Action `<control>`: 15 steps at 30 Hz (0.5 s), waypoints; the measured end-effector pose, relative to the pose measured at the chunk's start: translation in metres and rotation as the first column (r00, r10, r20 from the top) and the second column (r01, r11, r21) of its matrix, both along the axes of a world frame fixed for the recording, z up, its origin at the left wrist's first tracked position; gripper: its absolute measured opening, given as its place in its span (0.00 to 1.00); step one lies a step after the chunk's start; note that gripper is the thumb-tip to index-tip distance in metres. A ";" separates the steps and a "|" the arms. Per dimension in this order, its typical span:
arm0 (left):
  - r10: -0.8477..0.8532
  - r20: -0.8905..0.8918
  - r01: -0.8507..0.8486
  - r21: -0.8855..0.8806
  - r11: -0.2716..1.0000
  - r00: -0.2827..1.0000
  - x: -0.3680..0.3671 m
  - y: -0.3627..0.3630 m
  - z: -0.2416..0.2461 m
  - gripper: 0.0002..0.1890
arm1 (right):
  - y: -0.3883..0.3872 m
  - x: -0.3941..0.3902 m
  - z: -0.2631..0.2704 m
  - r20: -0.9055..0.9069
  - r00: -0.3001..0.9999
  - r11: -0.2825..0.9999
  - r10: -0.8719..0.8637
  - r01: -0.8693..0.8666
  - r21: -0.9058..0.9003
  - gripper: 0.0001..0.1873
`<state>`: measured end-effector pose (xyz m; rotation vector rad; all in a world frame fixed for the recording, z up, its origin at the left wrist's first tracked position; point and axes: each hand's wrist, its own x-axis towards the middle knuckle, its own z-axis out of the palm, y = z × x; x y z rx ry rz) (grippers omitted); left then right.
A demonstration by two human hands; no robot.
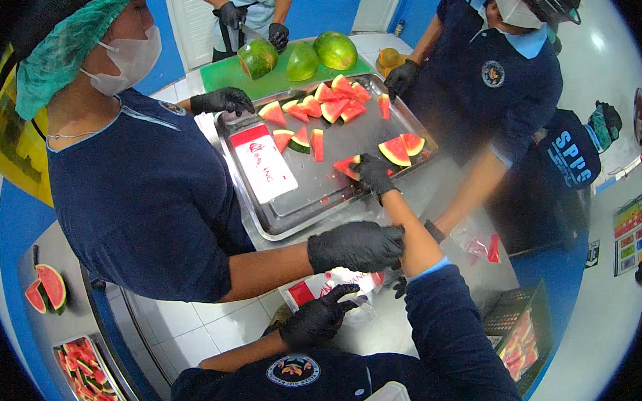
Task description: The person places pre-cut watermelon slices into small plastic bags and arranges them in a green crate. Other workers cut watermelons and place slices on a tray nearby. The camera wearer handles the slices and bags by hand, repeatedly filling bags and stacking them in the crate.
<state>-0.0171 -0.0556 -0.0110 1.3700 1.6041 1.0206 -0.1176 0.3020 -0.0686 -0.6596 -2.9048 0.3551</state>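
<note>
My right hand (376,174), in a black glove, grips a watermelon wedge (346,167) at the near side of a metal tray (275,229). My left hand (316,316), gloved too, is low in front of my body, at a clear plastic bag (301,290) with red and white print. Its thumb and forefinger lie along the plastic; the other fingers are partly hidden. A co-worker's gloved hand (354,246) crosses above the bag and against my right forearm. More watermelon wedges (335,109) are grouped at the tray's far side, and two wedges (395,151) lie beyond my right hand.
Printed packets (262,164) lie in the tray. Beyond it, a person cuts a watermelon (258,59) with a knife on a green board (223,79). A co-worker (492,101) stands at right, above a crate (545,324) of wedges. Another filled tray (87,371) is at lower left.
</note>
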 end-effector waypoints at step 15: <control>0.110 -0.059 -0.087 0.309 0.947 0.992 -0.007 0.071 0.039 0.22 | -0.148 0.217 0.194 -0.604 0.489 0.579 -0.629 -0.225 -0.784 0.28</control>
